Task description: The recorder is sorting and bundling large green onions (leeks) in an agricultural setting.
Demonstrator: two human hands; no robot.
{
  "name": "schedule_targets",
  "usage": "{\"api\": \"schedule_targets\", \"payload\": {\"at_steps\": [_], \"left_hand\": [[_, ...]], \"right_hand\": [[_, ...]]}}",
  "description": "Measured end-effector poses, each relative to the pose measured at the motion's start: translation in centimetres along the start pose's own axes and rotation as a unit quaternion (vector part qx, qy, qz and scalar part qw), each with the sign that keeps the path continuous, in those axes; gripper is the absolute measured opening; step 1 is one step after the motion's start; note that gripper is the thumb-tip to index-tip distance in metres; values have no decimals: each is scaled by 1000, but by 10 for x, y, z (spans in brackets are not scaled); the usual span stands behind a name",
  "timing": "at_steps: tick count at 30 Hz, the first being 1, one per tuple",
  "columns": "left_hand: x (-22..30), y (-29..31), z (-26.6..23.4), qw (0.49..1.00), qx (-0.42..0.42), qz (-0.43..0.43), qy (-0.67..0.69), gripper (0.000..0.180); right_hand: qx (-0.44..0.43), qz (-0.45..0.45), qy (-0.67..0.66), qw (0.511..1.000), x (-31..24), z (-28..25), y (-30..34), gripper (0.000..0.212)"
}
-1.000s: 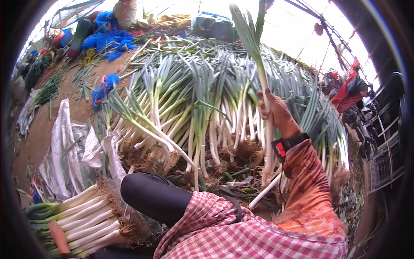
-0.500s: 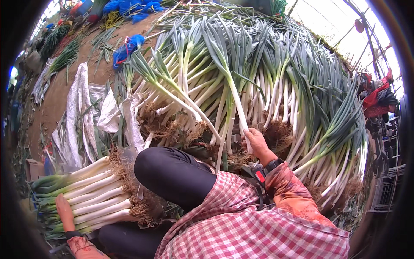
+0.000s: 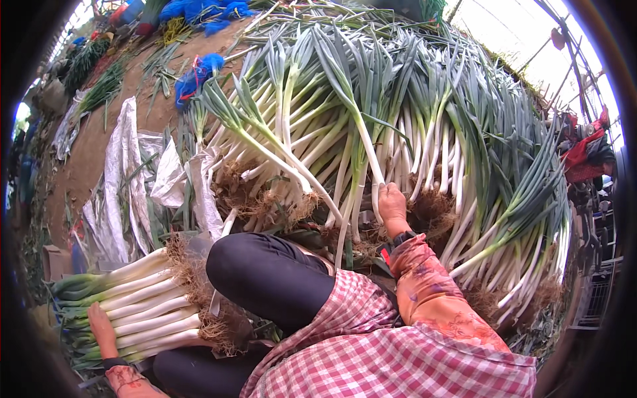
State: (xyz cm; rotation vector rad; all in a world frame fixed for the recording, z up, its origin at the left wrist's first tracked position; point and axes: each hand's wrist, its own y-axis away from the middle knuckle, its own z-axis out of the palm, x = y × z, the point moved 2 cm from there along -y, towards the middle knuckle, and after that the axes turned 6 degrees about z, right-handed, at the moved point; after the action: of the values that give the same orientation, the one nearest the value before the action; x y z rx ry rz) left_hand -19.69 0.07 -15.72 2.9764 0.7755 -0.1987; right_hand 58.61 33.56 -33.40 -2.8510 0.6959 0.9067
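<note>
My left hand lies flat with fingers stretched across a row of leeks at the lower left. Their white stalks lie side by side, with green ends to the left and brown roots to the right. Over at the big leek pile, my right hand is closed around the lower white stalk of a single leek. Its green leaves reach up over the pile; part of the fingers is hidden. Two loose leeks slant across the pile to its left.
My bent knee stands between the row and the pile. Crumpled white plastic sheeting lies at the left, with blue netting beyond it on bare soil. A red cloth hangs at the far right.
My right hand has turned and shifted slightly up and to the right on the leek, its back now showing more. My right forearm has swung left; my left hand stays put.
</note>
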Motion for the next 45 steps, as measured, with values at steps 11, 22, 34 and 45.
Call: {"api": "schedule_targets", "payload": {"at_steps": [11, 22, 34, 45], "left_hand": [[-11, 18, -12, 1000, -2, -22, -13, 36], [-16, 14, -5, 1000, -9, -23, -13, 37], [-6, 6, 2, 998, -9, 1, -59, 36], [52, 11, -45, 986, 42, 23, -158, 34]], "right_hand": [[-7, 66, -118, 991, 11, 16, -9, 33], [-136, 384, -662, 629, 117, 25, 6, 19], [-53, 3, 8, 999, 107, 18, -9, 38], [-189, 14, -316, 930, 55, 111, -78, 37]]}}
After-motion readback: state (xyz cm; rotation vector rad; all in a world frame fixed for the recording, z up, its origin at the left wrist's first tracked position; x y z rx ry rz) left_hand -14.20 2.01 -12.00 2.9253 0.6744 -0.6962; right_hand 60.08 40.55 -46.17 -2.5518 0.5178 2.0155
